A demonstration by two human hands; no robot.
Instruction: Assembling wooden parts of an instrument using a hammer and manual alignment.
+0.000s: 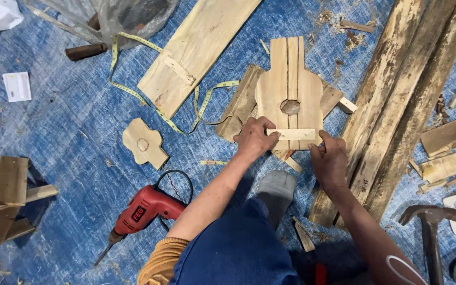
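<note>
Just above the middle of the frame, both hands hold a short wooden strip (292,134) across the lower end of a cut wooden panel (289,89) with a round hole in it. The strip's long axis runs left to right in the picture, crosswise to the panel's planks, which run up and down the frame.

The left hand (255,137) is closed around the strip's left end, thumb and fingers pinching it against the panel. The right hand (329,161) sits at the strip's right end, fingers curled at the tip — whether it grips or only steadies the end I cannot tell. The left hand lies a little higher in the frame and has more of the strip; the right comes at it from below and to the right.

A grey-socked foot (276,189) rests just below the panel. At lower left lies a red electric drill (142,213), at lower right a hammer (429,227), and a yellow tape measure (157,108) winds across the blue tarp (64,132) toward upper left — beside a long pale board (199,47).
</note>
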